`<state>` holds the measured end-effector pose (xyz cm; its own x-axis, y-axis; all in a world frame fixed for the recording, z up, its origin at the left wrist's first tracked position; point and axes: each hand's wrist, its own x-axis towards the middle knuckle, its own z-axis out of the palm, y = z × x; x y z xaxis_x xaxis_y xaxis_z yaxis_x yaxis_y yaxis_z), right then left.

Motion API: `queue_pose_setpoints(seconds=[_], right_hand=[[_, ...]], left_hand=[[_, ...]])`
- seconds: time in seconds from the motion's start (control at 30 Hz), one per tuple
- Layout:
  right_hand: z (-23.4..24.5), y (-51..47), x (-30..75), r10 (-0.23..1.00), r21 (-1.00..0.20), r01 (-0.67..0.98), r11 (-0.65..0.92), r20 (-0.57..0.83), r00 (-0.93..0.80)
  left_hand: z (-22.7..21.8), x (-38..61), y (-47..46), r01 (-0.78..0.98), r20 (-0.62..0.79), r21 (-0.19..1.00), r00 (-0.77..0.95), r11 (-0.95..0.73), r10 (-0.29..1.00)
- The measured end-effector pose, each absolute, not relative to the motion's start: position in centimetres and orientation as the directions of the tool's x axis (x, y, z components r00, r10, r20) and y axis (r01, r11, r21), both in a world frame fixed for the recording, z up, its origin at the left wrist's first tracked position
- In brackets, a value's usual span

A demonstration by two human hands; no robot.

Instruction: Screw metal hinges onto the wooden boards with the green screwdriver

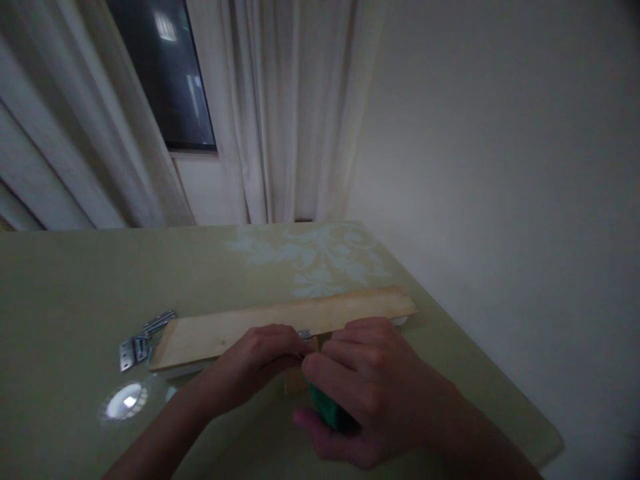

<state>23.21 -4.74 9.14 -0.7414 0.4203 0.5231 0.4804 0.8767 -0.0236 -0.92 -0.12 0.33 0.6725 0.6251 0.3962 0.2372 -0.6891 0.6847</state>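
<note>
A long pale wooden board point(240, 330) lies across the green table point(75, 280). My left hand point(255, 363) rests at the board's near edge with its fingers closed on a small metal hinge point(305, 334). My right hand point(370, 390) is curled round a green handle point(327, 410), most of it hidden in the palm. The two hands touch at the hinge. A small piece of wood point(296, 381) shows just below the board between them.
Loose metal hinges point(143, 340) lie left of the board. A bright light reflection point(125, 401) sits on the tabletop. Curtains point(280, 107) and a dark window point(165, 67) are behind, with a bare wall point(500, 167) at the right beyond the table's edge.
</note>
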Motion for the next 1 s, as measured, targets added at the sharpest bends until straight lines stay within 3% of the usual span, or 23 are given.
queue_pose_setpoints(seconds=[0.17,0.3,0.4,0.5,0.6,0.77,0.87,1.0], right_hand=[[9.3,-4.7,23.3,0.415,-0.013,0.487,0.873,0.543,-0.73],[9.1,-4.8,23.3,0.422,-0.03,0.478,0.878,0.52,-0.742],[9.1,-4.8,23.4,0.425,-0.019,0.484,0.875,0.509,-0.749],[9.1,-4.6,23.6,0.424,-0.011,0.491,0.871,0.52,-0.741],[9.1,-4.4,23.5,0.419,-0.014,0.487,0.873,0.529,-0.738],[8.9,-4.5,23.3,0.42,-0.018,0.483,0.876,0.52,-0.743],[8.9,-4.5,23.5,0.419,-0.026,0.477,0.878,0.522,-0.743],[9.1,-4.4,23.6,0.43,-0.029,0.49,0.871,0.527,-0.733]], left_hand=[[0.0,-0.7,-0.3,0.222,0.383,0.679,0.706,-0.7,0.596],[-0.6,-0.5,-0.2,0.274,0.467,0.66,0.579,-0.7,0.668],[-0.4,-0.4,-0.4,0.298,0.404,0.71,0.57,-0.638,0.715],[0.2,-0.5,-0.4,0.25,0.335,0.728,0.683,-0.639,0.649],[0.3,-0.6,-0.3,0.203,0.39,0.7,0.695,-0.685,0.605],[-0.8,-0.3,-0.2,0.254,0.491,0.659,0.567,-0.708,0.661],[-0.4,-0.2,-0.4,0.289,0.427,0.695,0.57,-0.658,0.702],[0.8,-0.6,-0.6,0.256,0.335,0.711,0.697,-0.655,0.635]])
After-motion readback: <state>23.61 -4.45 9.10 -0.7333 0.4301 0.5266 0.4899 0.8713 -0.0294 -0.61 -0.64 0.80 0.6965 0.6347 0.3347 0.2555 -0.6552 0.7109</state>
